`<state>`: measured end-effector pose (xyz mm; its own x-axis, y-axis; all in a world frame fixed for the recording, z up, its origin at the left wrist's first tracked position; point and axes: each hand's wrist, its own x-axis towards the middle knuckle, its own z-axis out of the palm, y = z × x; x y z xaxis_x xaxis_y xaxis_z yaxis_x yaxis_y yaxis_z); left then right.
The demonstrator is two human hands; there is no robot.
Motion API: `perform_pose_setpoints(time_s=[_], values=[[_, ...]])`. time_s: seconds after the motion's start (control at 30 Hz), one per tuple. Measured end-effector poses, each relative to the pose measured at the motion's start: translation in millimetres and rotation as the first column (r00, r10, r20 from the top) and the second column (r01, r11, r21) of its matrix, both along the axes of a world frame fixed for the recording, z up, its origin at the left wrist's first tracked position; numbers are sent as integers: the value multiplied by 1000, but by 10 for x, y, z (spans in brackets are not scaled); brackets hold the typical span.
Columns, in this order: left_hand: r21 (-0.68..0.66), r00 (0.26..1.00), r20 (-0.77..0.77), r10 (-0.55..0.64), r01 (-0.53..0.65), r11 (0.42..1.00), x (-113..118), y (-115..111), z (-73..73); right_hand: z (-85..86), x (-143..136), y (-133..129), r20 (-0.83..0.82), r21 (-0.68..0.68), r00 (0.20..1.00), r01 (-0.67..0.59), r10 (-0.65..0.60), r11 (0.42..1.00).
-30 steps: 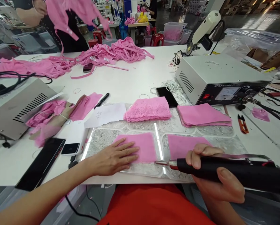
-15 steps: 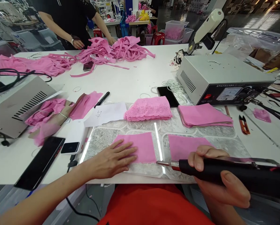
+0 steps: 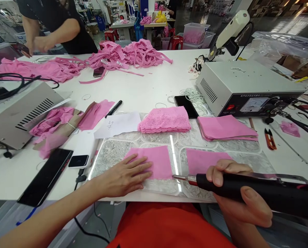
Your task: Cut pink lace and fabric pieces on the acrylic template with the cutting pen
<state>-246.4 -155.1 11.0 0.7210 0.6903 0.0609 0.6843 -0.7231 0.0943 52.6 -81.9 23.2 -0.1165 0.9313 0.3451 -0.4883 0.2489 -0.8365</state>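
My left hand [image 3: 129,175] lies flat with fingers spread, pressing the left part of a pink fabric piece [image 3: 160,160] onto the marbled mat [image 3: 112,151]. In my right hand [image 3: 255,206] is a black handheld welding gun [image 3: 285,194], gripped sideways. Its slim metal tip points left and sits at the lower right corner of that piece; whether it touches the fabric I cannot tell. A second pink piece [image 3: 205,158] lies to the right, partly hidden behind my right hand. Behind them are folded pink lace [image 3: 165,120] and a stack of pink fabric pieces [image 3: 227,127].
Grey control boxes stand at right [image 3: 249,81] and left [image 3: 22,112]. Around the mat lie a phone [image 3: 186,106], a power bank [image 3: 83,150], a marker [image 3: 113,109], and thread snips [image 3: 269,138]. A co-worker [image 3: 53,31] stands beyond heaped pink garments [image 3: 133,55].
The co-worker has moved left, hands off the garment heap. My hands, the welding gun and the fabric stay nearly the same; the view has shifted slightly.
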Motion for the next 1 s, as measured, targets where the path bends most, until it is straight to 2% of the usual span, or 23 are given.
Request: perform_pose_setpoints(time_s=[0.27, 0.53, 0.73, 0.9, 1.0], values=[[-7, 1000, -1, 4, -4, 1000, -2, -1, -6, 14, -9, -20, 26, -9, 1000, -2, 2, 1000], [2, 1000, 5, 5, -5, 1000, 3, -4, -8, 44, 3, -6, 62, 14, 995, -76, 75, 997], [0, 1000, -1, 12, -12, 1000, 2, -12, 15, 68, -5, 17, 53, -3, 997, -49, 49, 999], [-2, 998, 7, 63, -63, 998, -57, -44, 82, 106, -129, 93, 19, 54, 1000, -9, 8, 999], [6, 992, 29, 120, -120, 993, -146, -65, 94, 89, -265, 155, 22, 89, 999, -43, 42, 995]])
